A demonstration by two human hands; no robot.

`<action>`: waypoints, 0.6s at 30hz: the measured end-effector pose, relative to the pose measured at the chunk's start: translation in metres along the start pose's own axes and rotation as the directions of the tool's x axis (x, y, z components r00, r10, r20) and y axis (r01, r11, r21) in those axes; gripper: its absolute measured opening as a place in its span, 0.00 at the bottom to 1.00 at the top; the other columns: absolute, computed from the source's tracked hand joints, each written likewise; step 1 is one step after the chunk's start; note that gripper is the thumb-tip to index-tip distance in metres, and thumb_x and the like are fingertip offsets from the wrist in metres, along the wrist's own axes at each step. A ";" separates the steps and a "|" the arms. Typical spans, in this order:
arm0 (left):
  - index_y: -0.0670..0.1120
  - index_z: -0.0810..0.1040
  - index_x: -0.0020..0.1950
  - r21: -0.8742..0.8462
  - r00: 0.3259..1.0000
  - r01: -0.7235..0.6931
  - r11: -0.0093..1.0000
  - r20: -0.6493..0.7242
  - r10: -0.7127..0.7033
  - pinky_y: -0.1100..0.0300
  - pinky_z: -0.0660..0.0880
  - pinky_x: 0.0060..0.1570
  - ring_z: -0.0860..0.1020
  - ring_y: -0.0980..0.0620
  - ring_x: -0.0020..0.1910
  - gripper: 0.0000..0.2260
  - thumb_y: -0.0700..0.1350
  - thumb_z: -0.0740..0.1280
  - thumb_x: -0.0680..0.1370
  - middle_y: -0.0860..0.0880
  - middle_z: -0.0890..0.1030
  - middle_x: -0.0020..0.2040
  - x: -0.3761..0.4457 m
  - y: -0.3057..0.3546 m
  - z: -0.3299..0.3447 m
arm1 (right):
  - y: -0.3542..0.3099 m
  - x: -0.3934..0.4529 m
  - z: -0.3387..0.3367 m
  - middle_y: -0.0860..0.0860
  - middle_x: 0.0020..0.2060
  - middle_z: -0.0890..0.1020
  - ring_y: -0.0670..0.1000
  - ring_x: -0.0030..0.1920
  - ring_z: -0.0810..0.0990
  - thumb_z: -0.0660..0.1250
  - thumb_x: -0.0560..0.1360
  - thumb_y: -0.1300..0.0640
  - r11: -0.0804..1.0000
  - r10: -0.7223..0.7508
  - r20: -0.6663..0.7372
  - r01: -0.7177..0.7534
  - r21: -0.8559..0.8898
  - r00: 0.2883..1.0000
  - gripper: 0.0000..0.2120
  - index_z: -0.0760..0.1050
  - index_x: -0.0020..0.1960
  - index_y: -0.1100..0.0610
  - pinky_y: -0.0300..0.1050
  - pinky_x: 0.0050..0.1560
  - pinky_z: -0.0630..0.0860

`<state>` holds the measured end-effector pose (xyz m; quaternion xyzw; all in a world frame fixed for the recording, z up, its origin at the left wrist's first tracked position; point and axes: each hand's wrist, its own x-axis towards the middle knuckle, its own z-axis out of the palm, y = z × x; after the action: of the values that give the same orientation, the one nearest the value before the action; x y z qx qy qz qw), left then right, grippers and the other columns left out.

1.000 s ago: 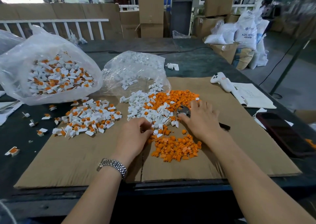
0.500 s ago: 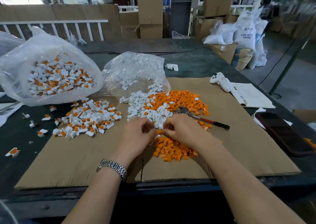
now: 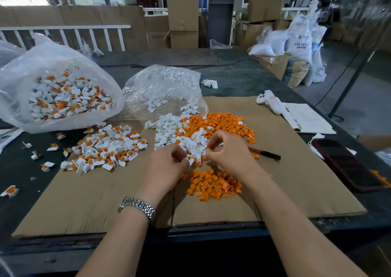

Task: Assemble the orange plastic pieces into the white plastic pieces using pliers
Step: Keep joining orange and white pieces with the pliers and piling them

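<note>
Both hands working over the cardboard (image 3: pixel 275 192): left hand (image 3: pixel 167 168) pinching a white piece (image 3: pixel 191 161), right hand (image 3: pixel 229 152) curling fingers on something I can't identify, pliers (image 3: pixel 264 153) lying untouched just beside right hand, orange pieces (image 3: pixel 213 184) piling below.

Both hands (image 3: pixel 169 166) (image 3: pixel 228 151) pinch white pieces (image 3: pixel 191 161) (pliers (image 3: pixel 264 153) idle).

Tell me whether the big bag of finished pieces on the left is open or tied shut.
Open. The bag of finished pieces lies with its mouth gaping toward the camera, the orange-and-white pieces inside in plain view.
</note>
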<state>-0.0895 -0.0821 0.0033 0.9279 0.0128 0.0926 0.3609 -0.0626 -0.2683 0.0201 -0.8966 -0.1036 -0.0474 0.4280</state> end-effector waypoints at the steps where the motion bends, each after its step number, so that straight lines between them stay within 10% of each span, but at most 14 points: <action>1: 0.57 0.81 0.46 -0.130 0.999 0.034 0.991 0.004 -0.034 0.69 0.72 0.34 0.80 0.59 0.40 0.07 0.45 0.74 0.78 0.57 0.82 0.44 -0.001 0.000 -0.003 | 0.000 -0.001 0.000 0.49 0.44 0.82 0.45 0.35 0.85 0.70 0.76 0.62 0.998 0.022 0.003 -0.022 0.051 1.000 0.06 0.77 0.51 0.55 0.44 0.38 0.84; 4: 0.53 0.86 0.53 -0.578 0.976 0.216 0.787 0.137 -0.168 0.60 0.82 0.49 0.85 0.54 0.45 0.07 0.42 0.72 0.80 0.49 0.87 0.50 -0.006 -0.002 -0.011 | -0.003 -0.003 -0.001 0.51 0.45 0.84 0.47 0.40 0.86 0.68 0.78 0.63 0.976 0.071 0.026 -0.075 0.204 0.997 0.06 0.80 0.53 0.55 0.49 0.40 0.85; 9: 0.38 0.85 0.57 -0.908 0.905 0.401 0.121 0.372 -0.204 0.59 0.82 0.40 0.84 0.46 0.43 0.11 0.34 0.74 0.75 0.38 0.85 0.48 -0.010 -0.001 -0.015 | -0.015 -0.009 -0.003 0.47 0.42 0.86 0.50 0.43 0.85 0.75 0.75 0.59 0.893 0.110 0.014 -0.105 0.437 0.994 0.03 0.85 0.46 0.51 0.40 0.39 0.83; 18: 0.39 0.87 0.53 -0.927 0.934 0.358 0.114 0.355 -0.043 0.61 0.83 0.45 0.86 0.43 0.51 0.11 0.32 0.71 0.72 0.36 0.85 0.54 -0.008 -0.012 -0.021 | -0.042 -0.018 -0.002 0.51 0.39 0.86 0.46 0.42 0.85 0.72 0.77 0.60 0.895 -0.073 0.018 0.057 0.443 0.997 0.02 0.83 0.49 0.57 0.36 0.44 0.80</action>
<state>-0.1007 -0.0599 0.0090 0.4577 0.0320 -0.0846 0.8845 -0.0896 -0.2464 0.0498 -0.7728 -0.1488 -0.0217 0.6166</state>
